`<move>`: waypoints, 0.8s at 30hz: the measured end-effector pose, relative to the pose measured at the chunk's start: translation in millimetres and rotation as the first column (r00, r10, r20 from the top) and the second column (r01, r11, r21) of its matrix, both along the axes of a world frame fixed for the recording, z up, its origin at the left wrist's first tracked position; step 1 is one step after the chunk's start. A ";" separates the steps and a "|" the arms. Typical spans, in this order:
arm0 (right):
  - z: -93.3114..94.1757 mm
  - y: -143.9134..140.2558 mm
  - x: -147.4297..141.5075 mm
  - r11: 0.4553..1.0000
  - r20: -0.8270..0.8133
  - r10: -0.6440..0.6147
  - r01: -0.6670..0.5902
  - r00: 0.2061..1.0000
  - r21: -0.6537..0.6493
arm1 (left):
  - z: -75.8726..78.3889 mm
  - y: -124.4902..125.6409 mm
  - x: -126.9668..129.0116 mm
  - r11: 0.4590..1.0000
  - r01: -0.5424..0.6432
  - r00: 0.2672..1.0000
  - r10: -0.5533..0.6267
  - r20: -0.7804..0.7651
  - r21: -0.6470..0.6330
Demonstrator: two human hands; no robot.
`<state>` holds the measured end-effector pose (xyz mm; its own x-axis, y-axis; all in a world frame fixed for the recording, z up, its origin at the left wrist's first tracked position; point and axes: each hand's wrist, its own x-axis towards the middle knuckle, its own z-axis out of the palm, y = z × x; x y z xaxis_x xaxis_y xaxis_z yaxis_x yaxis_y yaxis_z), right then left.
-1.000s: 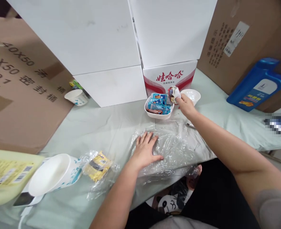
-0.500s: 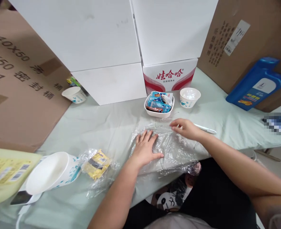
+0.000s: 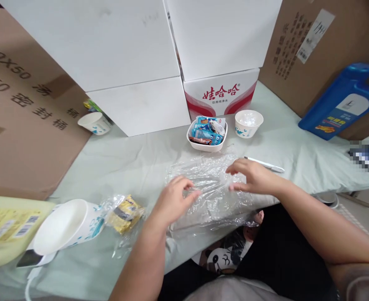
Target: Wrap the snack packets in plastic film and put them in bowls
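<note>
Left grip (image 3: pixel 174 201) and right grip (image 3: pixel 256 177): fingers curved, parted, nothing visibly held. Clear plastic film (image 3: pixel 212 200) lies between them, overhanging the front edge of the counter (image 3: pixel 137 156). Thin film probably clings; pinch 2 opposite edges lightly.

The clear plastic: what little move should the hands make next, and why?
Probably bring both hands inward and gather up the clear plastic. It lies crumpled on the cloth, with the left hand and right hand at either side of it, fingers curved and apart from thumbs, seemingly gripping nothing. Whether they touch it is hard to tell.
</note>
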<state>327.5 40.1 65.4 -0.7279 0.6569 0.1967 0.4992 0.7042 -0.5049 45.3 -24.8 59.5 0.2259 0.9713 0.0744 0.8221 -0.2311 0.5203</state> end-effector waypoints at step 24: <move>20.3 -14.4 27.1 0.677 0.034 0.331 -0.212 0.943 -0.705 | 27.9 -14.9 -6.4 0.713 0.482 0.875 -0.359 0.326 -0.509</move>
